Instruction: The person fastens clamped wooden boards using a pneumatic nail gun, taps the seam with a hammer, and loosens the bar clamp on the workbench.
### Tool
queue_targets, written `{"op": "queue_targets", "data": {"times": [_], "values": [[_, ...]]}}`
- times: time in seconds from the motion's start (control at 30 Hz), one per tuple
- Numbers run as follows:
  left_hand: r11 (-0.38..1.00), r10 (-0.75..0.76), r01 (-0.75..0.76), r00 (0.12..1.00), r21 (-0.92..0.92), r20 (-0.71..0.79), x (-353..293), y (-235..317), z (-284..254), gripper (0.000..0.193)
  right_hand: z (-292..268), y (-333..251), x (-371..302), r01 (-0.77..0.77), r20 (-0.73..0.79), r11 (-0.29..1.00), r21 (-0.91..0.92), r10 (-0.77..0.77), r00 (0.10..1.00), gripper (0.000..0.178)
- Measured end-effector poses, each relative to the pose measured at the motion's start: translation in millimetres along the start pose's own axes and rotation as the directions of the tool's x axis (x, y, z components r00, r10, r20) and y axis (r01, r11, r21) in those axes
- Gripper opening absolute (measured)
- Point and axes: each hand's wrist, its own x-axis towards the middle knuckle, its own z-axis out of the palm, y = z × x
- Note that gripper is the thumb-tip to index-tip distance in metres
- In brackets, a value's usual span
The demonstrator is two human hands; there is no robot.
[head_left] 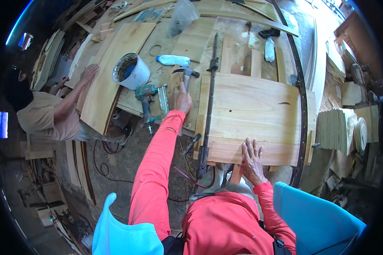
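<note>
My left hand [183,101] is closed round the handle of a claw hammer [186,72], whose dark head points away from me over the bench. The fingers of my right hand [253,165] lie stretched on the near edge of a pale wooden panel [255,114]. A short reddish strip of wood [235,174] sticks out below that edge, beside my right hand; whether my thumb touches it I cannot tell. Long dark bar clamps, a left one [210,102] and a right one [303,102], run along the panel's sides. Close to my left hand lies a green nail gun [146,102].
A white bucket [137,75] and a plastic bottle [173,60] stand and lie beyond the nail gun. Another bottle [270,49] lies behind the panel. At the left, a co-worker [51,110] leans over a board [117,72]. An air hose [191,183] loops below the bench.
</note>
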Motion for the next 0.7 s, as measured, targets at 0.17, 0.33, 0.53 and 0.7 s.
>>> {"op": "queue_targets", "data": {"times": [0.17, 0.33, 0.53, 0.7], "values": [[0.937, 0.283, -0.188, 0.903, 0.295, -0.323, -9.1, -15.5, 4.1, 0.049, -1.5, -1.0, 3.4, -0.023, 0.030, 0.993, 0.115, 0.019, 0.999, 0.098], [0.933, 0.132, -0.203, 0.961, -0.297, -0.242, -89.2, 49.1, -36.1, 0.036, -10.4, 4.5, -2.5, 0.024, -0.038, 0.996, 0.091, -0.020, 0.999, 0.091], [0.901, 0.026, -0.052, 0.998, -0.431, -0.065, -246.8, 40.5, -4.6, 0.038, 39.9, 22.1, -6.5, 0.110, -0.271, 0.994, 0.007, -0.104, 0.957, 0.073], [0.953, -0.064, 0.081, 0.996, -0.293, 0.067, -323.7, 19.4, 5.1, 0.044, 8.0, -5.8, -29.1, 0.126, -0.307, 0.987, 0.097, -0.091, 0.947, 0.051]]}}
